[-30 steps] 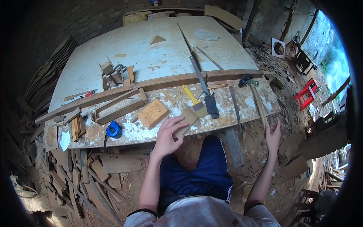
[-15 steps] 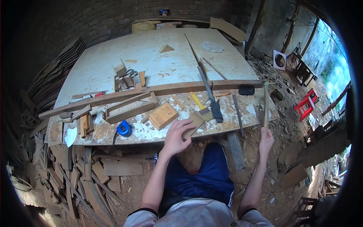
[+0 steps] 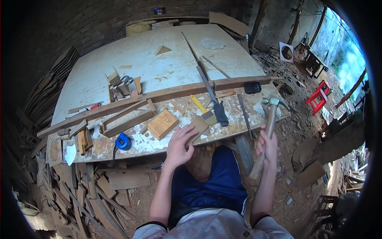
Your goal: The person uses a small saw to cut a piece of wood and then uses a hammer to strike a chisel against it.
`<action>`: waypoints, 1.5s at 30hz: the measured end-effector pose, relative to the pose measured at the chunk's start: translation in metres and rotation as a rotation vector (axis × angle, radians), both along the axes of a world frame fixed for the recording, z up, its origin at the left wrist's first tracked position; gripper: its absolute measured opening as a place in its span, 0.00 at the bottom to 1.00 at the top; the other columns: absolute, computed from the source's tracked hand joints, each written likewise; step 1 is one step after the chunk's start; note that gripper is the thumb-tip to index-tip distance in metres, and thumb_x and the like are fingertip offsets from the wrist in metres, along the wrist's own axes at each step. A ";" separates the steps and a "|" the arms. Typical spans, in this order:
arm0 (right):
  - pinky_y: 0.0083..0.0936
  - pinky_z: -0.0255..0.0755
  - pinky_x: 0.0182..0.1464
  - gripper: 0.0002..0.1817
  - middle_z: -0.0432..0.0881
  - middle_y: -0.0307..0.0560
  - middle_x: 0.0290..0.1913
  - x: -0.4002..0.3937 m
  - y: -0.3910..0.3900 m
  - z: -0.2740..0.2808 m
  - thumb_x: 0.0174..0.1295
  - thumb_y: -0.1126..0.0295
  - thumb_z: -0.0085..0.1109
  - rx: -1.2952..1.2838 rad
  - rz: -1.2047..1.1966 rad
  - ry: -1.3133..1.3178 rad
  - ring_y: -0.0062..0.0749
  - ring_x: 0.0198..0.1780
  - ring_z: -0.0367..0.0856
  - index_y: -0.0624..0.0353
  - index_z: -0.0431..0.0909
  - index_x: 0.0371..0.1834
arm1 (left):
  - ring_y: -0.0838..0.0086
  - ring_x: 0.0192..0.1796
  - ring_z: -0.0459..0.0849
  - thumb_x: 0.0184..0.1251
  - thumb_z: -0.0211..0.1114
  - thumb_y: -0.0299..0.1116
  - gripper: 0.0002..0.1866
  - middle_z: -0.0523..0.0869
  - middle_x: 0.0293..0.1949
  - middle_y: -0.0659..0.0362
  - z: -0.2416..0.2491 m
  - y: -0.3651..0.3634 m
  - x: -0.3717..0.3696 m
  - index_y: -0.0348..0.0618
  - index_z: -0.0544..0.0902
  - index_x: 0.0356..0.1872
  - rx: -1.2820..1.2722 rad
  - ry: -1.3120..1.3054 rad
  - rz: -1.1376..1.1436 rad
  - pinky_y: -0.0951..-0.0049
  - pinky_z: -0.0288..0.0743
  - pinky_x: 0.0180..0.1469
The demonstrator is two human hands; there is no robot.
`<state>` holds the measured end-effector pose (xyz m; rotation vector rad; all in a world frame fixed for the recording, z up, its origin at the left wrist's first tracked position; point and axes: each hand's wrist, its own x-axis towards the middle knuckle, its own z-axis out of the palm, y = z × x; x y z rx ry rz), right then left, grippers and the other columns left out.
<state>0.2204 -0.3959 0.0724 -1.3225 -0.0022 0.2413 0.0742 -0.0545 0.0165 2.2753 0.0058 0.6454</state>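
Note:
At the near table edge my left hand [image 3: 178, 146] has its fingers along one side of a small flat wooden board [image 3: 199, 126] and its thumb on the near side, closed on it. My right hand [image 3: 269, 148] grips the wooden handle of a hammer [image 3: 271, 119], head up, beyond the table's right edge. A yellow-handled paintbrush [image 3: 197, 103] has its bristles beside the small board. To the left rests a thick wooden block [image 3: 163, 124]. A dark long tool with a wrapped handle [image 3: 220, 113] lies just right of the brush.
A long beam [image 3: 171, 94] crosses the table. Near it lie an open wooden box [image 3: 129, 118], a blue tape measure [image 3: 123, 142], a dark metal bar [image 3: 244, 115] and a black case [image 3: 252, 87]. Scrap wood [image 3: 99, 207] covers the floor at left; a red stool [image 3: 318, 97] stands right.
The hammer has come lower and tilted, its head now showing clearly, and my right hand's fingers have loosened around the handle. My left hand stays at the small board. The view has shifted slightly.

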 end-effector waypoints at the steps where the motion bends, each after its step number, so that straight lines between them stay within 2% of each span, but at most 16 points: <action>1: 0.24 0.66 0.16 0.15 0.70 0.34 0.26 -0.006 0.006 -0.009 0.85 0.69 0.62 -0.060 0.016 0.003 0.20 0.15 0.69 0.55 0.74 0.68 | 0.50 0.82 0.78 0.63 0.66 0.24 0.28 0.86 0.74 0.50 -0.001 -0.001 0.002 0.46 0.90 0.66 -0.006 -0.012 0.011 0.42 0.60 0.91; 2: 0.24 0.66 0.16 0.15 0.70 0.35 0.26 -0.011 0.014 -0.020 0.84 0.69 0.62 -0.045 0.050 0.018 0.20 0.15 0.69 0.56 0.74 0.68 | 0.50 0.82 0.78 0.64 0.66 0.23 0.28 0.86 0.74 0.50 -0.004 -0.001 0.002 0.45 0.90 0.67 -0.010 -0.006 0.031 0.42 0.60 0.91; 5: 0.25 0.68 0.16 0.16 0.71 0.36 0.26 -0.039 0.025 -0.033 0.83 0.71 0.63 -0.014 0.089 0.044 0.21 0.15 0.70 0.57 0.73 0.68 | 0.49 0.80 0.81 0.67 0.67 0.22 0.25 0.88 0.72 0.51 -0.004 -0.005 0.009 0.43 0.90 0.66 0.191 -0.019 0.120 0.43 0.62 0.90; 8: 0.25 0.70 0.17 0.17 0.72 0.37 0.26 -0.047 0.025 -0.046 0.81 0.73 0.64 0.003 0.144 0.044 0.22 0.15 0.71 0.58 0.73 0.68 | 0.48 0.75 0.83 0.70 0.69 0.24 0.23 0.88 0.69 0.50 0.000 -0.009 0.025 0.42 0.89 0.66 0.189 -0.073 0.136 0.46 0.69 0.86; 11: 0.25 0.70 0.18 0.18 0.72 0.37 0.25 -0.054 0.019 -0.053 0.81 0.74 0.65 0.012 0.208 0.077 0.22 0.15 0.71 0.59 0.73 0.68 | 0.48 0.68 0.85 0.71 0.71 0.25 0.22 0.88 0.65 0.49 0.025 -0.011 0.057 0.41 0.89 0.65 0.119 -0.107 0.121 0.49 0.76 0.78; 12: 0.24 0.70 0.18 0.17 0.73 0.37 0.26 -0.057 0.017 -0.055 0.81 0.75 0.64 -0.014 0.231 0.065 0.21 0.15 0.72 0.59 0.73 0.68 | 0.49 0.62 0.86 0.72 0.72 0.28 0.18 0.89 0.58 0.49 0.031 -0.008 0.074 0.40 0.90 0.61 0.154 -0.136 0.120 0.50 0.80 0.67; 15: 0.23 0.68 0.19 0.15 0.75 0.38 0.27 -0.061 0.010 -0.060 0.81 0.78 0.62 -0.096 0.294 0.025 0.20 0.16 0.74 0.61 0.74 0.66 | 0.48 0.58 0.86 0.74 0.73 0.31 0.12 0.89 0.50 0.48 0.036 0.004 0.125 0.41 0.92 0.54 0.203 -0.023 0.051 0.50 0.81 0.63; 16: 0.22 0.67 0.19 0.15 0.75 0.37 0.26 -0.062 0.007 -0.063 0.81 0.79 0.63 -0.087 0.293 0.041 0.19 0.17 0.75 0.62 0.75 0.66 | 0.47 0.53 0.88 0.75 0.74 0.35 0.09 0.89 0.43 0.48 0.032 0.007 0.142 0.41 0.94 0.47 0.272 -0.024 0.070 0.49 0.82 0.58; 19: 0.22 0.68 0.18 0.16 0.74 0.37 0.26 -0.066 -0.003 -0.070 0.81 0.79 0.63 -0.107 0.288 0.040 0.21 0.16 0.72 0.60 0.75 0.68 | 0.46 0.49 0.89 0.74 0.75 0.37 0.09 0.90 0.40 0.47 0.025 0.022 0.169 0.41 0.95 0.41 0.387 0.144 0.023 0.48 0.84 0.55; 20: 0.23 0.68 0.18 0.17 0.74 0.37 0.26 -0.067 -0.007 -0.074 0.81 0.79 0.63 -0.102 0.277 0.050 0.20 0.16 0.72 0.60 0.74 0.68 | 0.47 0.47 0.90 0.72 0.76 0.37 0.10 0.90 0.38 0.47 0.021 0.024 0.175 0.41 0.95 0.37 0.343 0.175 0.045 0.47 0.85 0.54; 23: 0.21 0.67 0.19 0.17 0.77 0.36 0.30 -0.072 -0.022 -0.070 0.81 0.79 0.64 -0.095 0.255 0.094 0.18 0.17 0.74 0.61 0.75 0.67 | 0.46 0.47 0.91 0.69 0.78 0.37 0.11 0.91 0.39 0.46 0.034 0.031 0.176 0.40 0.95 0.34 0.571 0.145 0.063 0.47 0.86 0.54; 24: 0.22 0.67 0.19 0.17 0.77 0.36 0.29 -0.072 -0.026 -0.068 0.81 0.79 0.64 -0.097 0.243 0.100 0.18 0.17 0.74 0.61 0.75 0.67 | 0.46 0.44 0.94 0.66 0.79 0.36 0.10 0.94 0.38 0.46 0.038 0.033 0.178 0.39 0.96 0.34 0.571 0.143 0.038 0.48 0.88 0.52; 27: 0.22 0.68 0.18 0.17 0.76 0.36 0.28 -0.075 -0.036 -0.068 0.81 0.79 0.65 -0.114 0.228 0.108 0.19 0.16 0.73 0.60 0.74 0.68 | 0.48 0.40 0.95 0.63 0.78 0.33 0.08 0.95 0.34 0.46 0.046 0.037 0.186 0.39 0.97 0.34 0.378 0.380 0.015 0.52 0.90 0.49; 30: 0.23 0.68 0.18 0.18 0.75 0.36 0.27 -0.075 -0.038 -0.070 0.81 0.78 0.65 -0.141 0.231 0.106 0.19 0.16 0.72 0.60 0.73 0.69 | 0.51 0.39 0.96 0.59 0.77 0.31 0.07 0.96 0.32 0.46 0.054 0.034 0.198 0.40 0.98 0.34 0.351 0.465 -0.030 0.56 0.91 0.49; 34: 0.22 0.68 0.18 0.18 0.75 0.35 0.28 -0.078 -0.038 -0.067 0.80 0.78 0.65 -0.174 0.244 0.100 0.19 0.16 0.72 0.60 0.74 0.68 | 0.51 0.41 0.97 0.54 0.77 0.31 0.08 0.96 0.33 0.44 0.068 0.024 0.208 0.40 0.98 0.34 0.385 0.646 -0.022 0.55 0.91 0.50; 45: 0.22 0.66 0.19 0.17 0.76 0.33 0.25 -0.091 -0.024 -0.064 0.80 0.77 0.68 -0.179 0.287 0.113 0.17 0.16 0.74 0.61 0.76 0.67 | 0.49 0.41 0.97 0.53 0.81 0.37 0.12 0.96 0.35 0.43 0.060 0.024 0.214 0.38 0.97 0.33 0.423 0.595 -0.023 0.54 0.91 0.49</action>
